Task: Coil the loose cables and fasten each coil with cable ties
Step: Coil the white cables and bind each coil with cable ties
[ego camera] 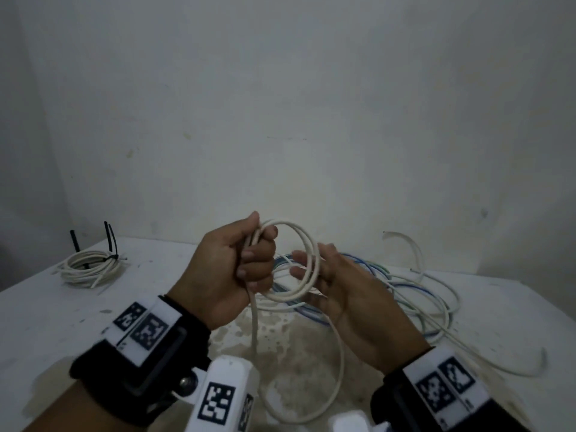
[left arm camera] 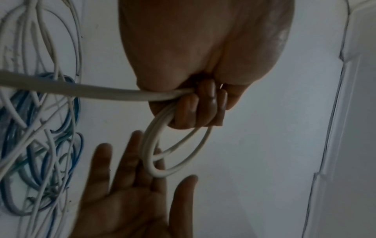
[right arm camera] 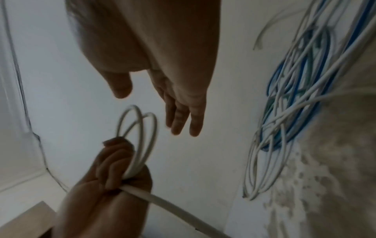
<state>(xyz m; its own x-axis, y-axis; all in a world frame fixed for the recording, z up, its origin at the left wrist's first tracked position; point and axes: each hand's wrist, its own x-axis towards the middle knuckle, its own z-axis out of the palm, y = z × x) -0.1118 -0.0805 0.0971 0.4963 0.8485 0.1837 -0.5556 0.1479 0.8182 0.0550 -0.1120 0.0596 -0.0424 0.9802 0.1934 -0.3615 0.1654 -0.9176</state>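
A plain white wall (ego camera: 280, 88), scuffed and faintly stained, stood behind a white table (ego camera: 46, 322). The tabletop carried a brownish worn patch (ego camera: 296, 344) near its front edge. Lighting was dim.

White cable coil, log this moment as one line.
left hand: grips white cable coil | right hand: open beside loops | tied coil: table, far left

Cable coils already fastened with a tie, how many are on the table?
1: the tied white coil lies at the table's far left. The coil in the left hand has no tie yet; the tangle may hide more.
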